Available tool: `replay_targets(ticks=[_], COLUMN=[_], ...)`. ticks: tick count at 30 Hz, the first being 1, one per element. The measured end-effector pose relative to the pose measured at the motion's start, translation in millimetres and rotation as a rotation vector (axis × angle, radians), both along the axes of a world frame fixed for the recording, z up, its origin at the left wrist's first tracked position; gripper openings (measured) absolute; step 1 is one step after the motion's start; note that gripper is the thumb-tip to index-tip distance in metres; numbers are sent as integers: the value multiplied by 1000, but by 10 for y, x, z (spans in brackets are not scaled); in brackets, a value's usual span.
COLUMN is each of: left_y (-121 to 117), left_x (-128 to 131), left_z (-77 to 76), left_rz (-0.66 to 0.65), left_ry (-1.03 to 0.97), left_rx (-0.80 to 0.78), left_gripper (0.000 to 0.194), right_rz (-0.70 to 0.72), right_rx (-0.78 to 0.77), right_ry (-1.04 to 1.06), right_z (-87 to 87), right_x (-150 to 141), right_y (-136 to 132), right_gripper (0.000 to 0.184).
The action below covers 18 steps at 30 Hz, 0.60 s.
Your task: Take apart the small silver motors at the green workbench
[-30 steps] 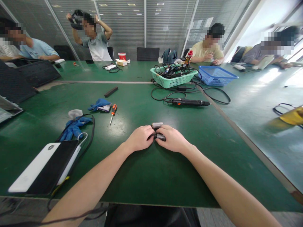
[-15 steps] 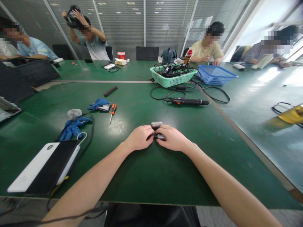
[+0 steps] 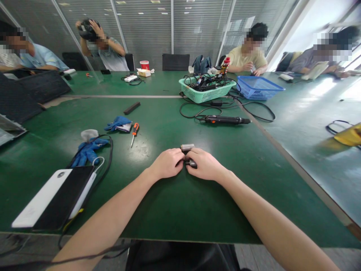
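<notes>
My left hand [image 3: 166, 164] and my right hand [image 3: 205, 165] rest knuckles-up on the green table [image 3: 180, 203], fingertips meeting. Both are closed around a small dark metal part [image 3: 191, 163] that shows between them. A short grey metal cylinder [image 3: 187, 147] lies on the table just beyond my fingers, touching or nearly touching them. What the fingers cover of the dark part is hidden.
An orange-handled screwdriver [image 3: 134, 132], blue gloves [image 3: 89, 149], and a white and black device [image 3: 53, 197] lie to my left. An electric screwdriver [image 3: 225, 120] with cable, a green basket [image 3: 207, 89] and a blue basket [image 3: 258, 87] stand farther back. Several people sit around the tables.
My hands stay put on the small part. The person at the far left of the back table has lowered a dark headset from above the head.
</notes>
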<state>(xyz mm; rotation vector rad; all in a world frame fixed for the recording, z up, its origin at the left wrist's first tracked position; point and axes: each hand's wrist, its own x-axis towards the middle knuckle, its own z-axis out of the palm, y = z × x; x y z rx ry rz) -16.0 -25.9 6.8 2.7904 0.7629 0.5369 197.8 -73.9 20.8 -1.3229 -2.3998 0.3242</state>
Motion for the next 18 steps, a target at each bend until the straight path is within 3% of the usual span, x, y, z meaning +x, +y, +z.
replay_targets(ticks=[18], left_y=[-17], left_x=[7], left_z=[38], left_rz=[-3], left_ry=[4], left_rx=[34], left_gripper=[13], right_rz=[-28], right_rx=[61], right_ry=[89], right_z=[-104], right_x=[-27], right_y=[38], right_gripper=[11])
